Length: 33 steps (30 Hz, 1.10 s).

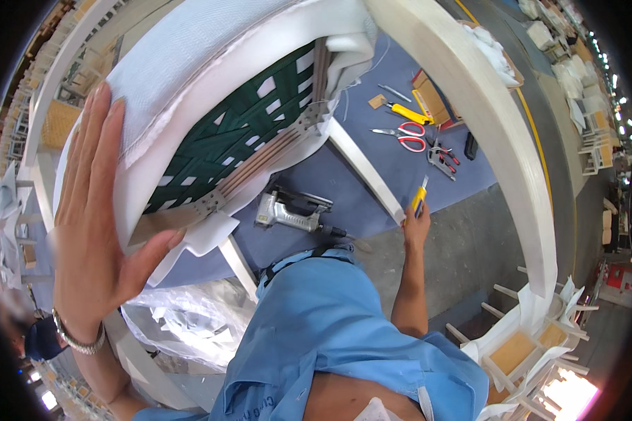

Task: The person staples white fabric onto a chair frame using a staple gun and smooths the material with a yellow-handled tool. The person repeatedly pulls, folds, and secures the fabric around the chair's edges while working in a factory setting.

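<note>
Apparently soft, best gripped by its stiff wooden rail [163, 223], the upholstered chair seat [168, 77] sat tilted over the worktable [358, 210]; my left hand [95, 210] spread against it, my right hand [418, 226] clasping a utility knife [420, 198].

On the blue-grey work surface [340, 184] we have red-handled scissors [399, 134]; just beyond them we see a yellow-handled tool [406, 113] and a carton [437, 98], beside them grey-and-red pliers [439, 160], leftward and nearer us a silver staple gun [288, 219].
</note>
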Each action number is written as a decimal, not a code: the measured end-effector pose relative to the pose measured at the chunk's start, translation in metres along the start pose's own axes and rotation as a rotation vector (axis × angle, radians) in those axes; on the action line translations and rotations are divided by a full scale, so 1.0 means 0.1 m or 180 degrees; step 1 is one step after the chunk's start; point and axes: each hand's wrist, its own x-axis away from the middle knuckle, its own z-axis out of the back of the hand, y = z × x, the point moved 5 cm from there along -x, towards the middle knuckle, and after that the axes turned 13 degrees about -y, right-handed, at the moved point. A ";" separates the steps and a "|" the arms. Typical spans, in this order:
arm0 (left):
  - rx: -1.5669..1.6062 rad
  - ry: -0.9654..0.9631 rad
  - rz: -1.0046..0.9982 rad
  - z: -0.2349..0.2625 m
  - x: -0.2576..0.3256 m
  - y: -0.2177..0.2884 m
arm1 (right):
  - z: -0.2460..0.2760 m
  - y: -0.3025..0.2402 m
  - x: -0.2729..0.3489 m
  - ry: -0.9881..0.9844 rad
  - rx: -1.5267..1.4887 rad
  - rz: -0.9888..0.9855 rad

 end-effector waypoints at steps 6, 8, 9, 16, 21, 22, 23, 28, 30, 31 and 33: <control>0.0081 0.0051 -0.0021 0.09 0.01 0.15 | -0.35 -0.70 -0.46 0.0729 0.2514 0.2723; 0.0175 0.0009 0.0081 0.11 0.06 0.16 | -0.73 -1.01 -0.23 -0.0336 0.1906 0.2345; 0.0192 0.0000 0.0068 0.13 0.06 0.17 | -0.98 -0.87 -0.15 -0.1083 0.1554 0.2305; 0.0089 0.0221 -0.0050 0.16 0.12 0.22 | -2.44 -0.40 0.99 -0.3061 0.2863 0.3212; 0.0382 0.0144 -0.0194 0.32 0.14 0.16 | -2.78 -0.14 0.86 -0.3028 0.3454 0.2798; 0.0511 0.0052 -0.0218 0.34 0.13 0.12 | -2.79 -0.20 0.84 -0.2917 0.3499 0.2411; 0.0650 -0.0053 -0.0228 0.37 0.15 0.07 | -2.72 -0.38 0.87 -0.3054 0.3192 0.2064; 0.1954 -0.0060 -0.0328 0.64 -0.11 -0.50 | -2.17 -1.56 1.08 -0.3026 0.0959 0.1808; 0.2538 0.0735 -0.0224 0.63 -0.27 -0.88 | -1.94 -2.13 1.31 -0.2950 -0.0205 0.2049; 0.2618 0.0686 -0.0172 0.55 -0.43 -1.05 | -1.84 -2.32 1.40 -0.2916 -0.0874 0.2162; 0.2748 0.0596 -0.0052 0.43 -0.69 -1.31 | -1.66 -2.74 1.53 -0.2553 -0.0768 0.2891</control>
